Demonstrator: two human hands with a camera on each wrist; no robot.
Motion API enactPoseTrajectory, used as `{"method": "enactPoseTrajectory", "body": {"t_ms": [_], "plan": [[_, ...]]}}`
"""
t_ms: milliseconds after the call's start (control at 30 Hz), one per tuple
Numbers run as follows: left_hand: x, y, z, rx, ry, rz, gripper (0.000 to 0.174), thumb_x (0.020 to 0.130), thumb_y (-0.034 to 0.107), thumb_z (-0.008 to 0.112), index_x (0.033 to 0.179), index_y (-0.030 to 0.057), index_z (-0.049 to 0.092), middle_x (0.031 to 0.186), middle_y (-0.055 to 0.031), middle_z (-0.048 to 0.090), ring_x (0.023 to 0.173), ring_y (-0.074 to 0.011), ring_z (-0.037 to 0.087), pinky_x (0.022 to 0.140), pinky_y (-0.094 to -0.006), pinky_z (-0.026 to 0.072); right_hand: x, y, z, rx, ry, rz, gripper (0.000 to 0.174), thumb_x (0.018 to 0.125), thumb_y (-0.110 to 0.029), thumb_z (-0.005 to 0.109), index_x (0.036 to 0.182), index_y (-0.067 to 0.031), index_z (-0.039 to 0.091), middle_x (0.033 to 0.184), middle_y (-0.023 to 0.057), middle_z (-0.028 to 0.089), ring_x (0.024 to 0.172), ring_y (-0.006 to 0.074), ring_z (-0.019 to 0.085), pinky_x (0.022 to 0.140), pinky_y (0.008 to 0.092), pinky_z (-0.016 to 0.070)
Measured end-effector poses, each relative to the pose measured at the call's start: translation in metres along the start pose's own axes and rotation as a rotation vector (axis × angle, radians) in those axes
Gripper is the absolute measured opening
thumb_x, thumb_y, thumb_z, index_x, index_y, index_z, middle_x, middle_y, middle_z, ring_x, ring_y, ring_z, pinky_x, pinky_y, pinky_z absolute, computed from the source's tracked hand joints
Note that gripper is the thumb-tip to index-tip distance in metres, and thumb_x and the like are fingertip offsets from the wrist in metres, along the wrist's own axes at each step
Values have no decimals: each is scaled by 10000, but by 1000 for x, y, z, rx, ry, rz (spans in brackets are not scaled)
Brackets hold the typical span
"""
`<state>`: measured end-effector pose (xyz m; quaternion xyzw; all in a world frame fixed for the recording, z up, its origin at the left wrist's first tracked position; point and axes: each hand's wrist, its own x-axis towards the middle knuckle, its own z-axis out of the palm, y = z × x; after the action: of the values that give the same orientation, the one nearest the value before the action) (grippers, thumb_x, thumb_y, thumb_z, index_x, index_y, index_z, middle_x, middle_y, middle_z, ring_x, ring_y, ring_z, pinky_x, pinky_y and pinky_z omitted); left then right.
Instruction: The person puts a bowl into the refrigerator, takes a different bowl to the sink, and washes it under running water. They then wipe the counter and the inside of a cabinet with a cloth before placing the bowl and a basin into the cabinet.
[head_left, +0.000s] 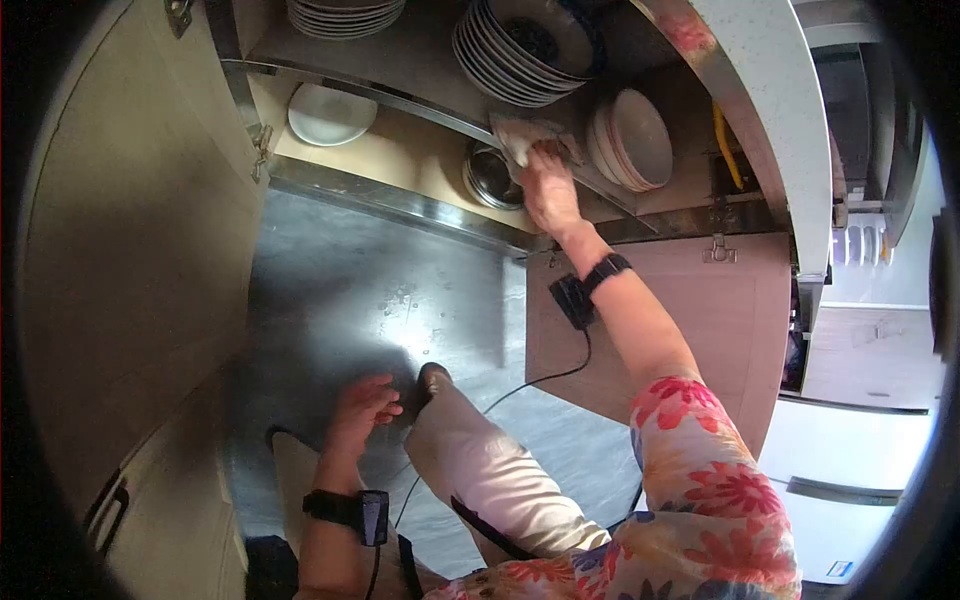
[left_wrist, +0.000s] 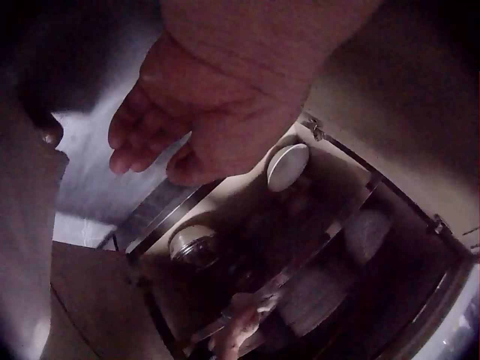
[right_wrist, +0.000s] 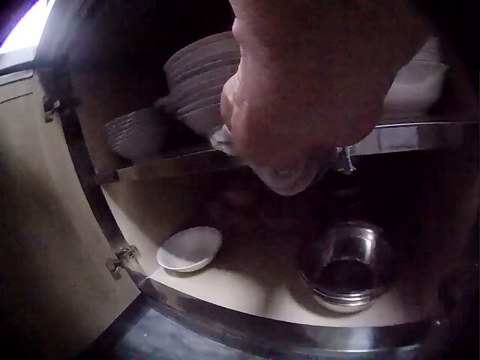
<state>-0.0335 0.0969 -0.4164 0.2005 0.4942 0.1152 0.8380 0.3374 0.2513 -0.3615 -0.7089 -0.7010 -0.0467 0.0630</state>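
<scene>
My right hand (head_left: 550,192) grips a crumpled pale cloth (head_left: 512,132) against the front edge of the cabinet's middle shelf (head_left: 420,112). In the right wrist view the cloth (right_wrist: 289,176) bunches under the curled fingers and overlaps the shelf's metal trim (right_wrist: 412,138). A stack of patterned bowls (head_left: 485,60) stands just behind that hand, and red-rimmed white bowls (head_left: 640,140) stand beside it. Below it, on the lower shelf, sit nested metal bowls (head_left: 490,180). My left hand (head_left: 362,412) hangs over the floor, holding nothing, its fingers loosely bent.
On the lower shelf lies a white dish (head_left: 332,116). Another stack of dishes (head_left: 345,18) occupies the upper shelf. Open cabinet doors (head_left: 660,330) flank the cabinet, one on each side. A cable (head_left: 540,380) runs from the right wrist, above the grey floor (head_left: 330,270).
</scene>
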Motion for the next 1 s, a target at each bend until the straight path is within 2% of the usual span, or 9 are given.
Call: {"method": "enactPoseTrajectory", "body": {"t_ms": [200,300,367,400,533,633,700,833,1000], "plan": [[-4,-13,-34,-75,45,-17,331,771,156,623,1075,47,549,849,-60,613,693,-145,611,584,-234,456,-33,34,11,-52,-40,-27,308,761,-89,476,1054,5,490,1057,242,505,971,394,486,823,436,410],[-14,-30,-25,-73,61,-11,316,773,140,619,1067,46,553,848,-62,616,687,-145,612,582,-235,460,-24,43,19,-57,-116,146,294,781,-109,459,1044,17,485,1042,242,512,969,401,485,805,433,420],[-26,-34,-31,-102,78,34,327,772,151,623,1066,29,550,858,-90,625,721,-182,623,613,-277,490,-16,37,22,-86,-391,333,289,787,-120,449,1036,20,492,1028,234,517,943,411,486,793,441,420],[-31,-35,-40,-108,84,38,327,772,151,623,1066,29,550,858,-90,625,721,-182,623,613,-277,490,-22,26,27,-22,-49,171,286,772,-116,473,1026,11,512,1050,216,522,947,405,491,799,435,420],[-54,-30,-71,-132,99,37,308,784,146,612,1059,25,547,863,-99,620,731,-199,622,609,-291,495,-13,-35,39,-94,-99,33,375,725,-100,521,1079,15,479,1112,223,496,1022,386,466,871,439,380],[-82,-30,-69,-150,128,32,292,794,130,588,1063,28,544,861,-92,616,723,-187,619,608,-278,482,24,-98,34,-121,96,-168,402,739,-113,502,1114,25,457,1158,234,458,1112,397,389,924,458,324],[-103,-39,-62,-141,160,40,284,798,112,569,1069,32,543,859,-81,613,710,-167,616,609,-260,469,38,-141,12,-91,138,-22,390,761,-139,477,1116,21,457,1174,223,451,1111,391,395,937,461,307],[-143,-50,-65,-172,213,56,302,806,130,569,1093,42,527,884,-75,606,731,-170,614,630,-273,468,62,-201,-18,49,-126,-85,407,796,-147,434,1172,9,429,1230,200,419,1171,371,347,959,467,283],[-166,-34,-92,-136,288,79,333,812,186,572,1100,25,526,904,-95,609,744,-225,619,624,-312,494,130,-304,-5,25,145,-192,405,762,-84,415,1155,13,428,1215,205,429,1147,363,373,965,444,294]]}}
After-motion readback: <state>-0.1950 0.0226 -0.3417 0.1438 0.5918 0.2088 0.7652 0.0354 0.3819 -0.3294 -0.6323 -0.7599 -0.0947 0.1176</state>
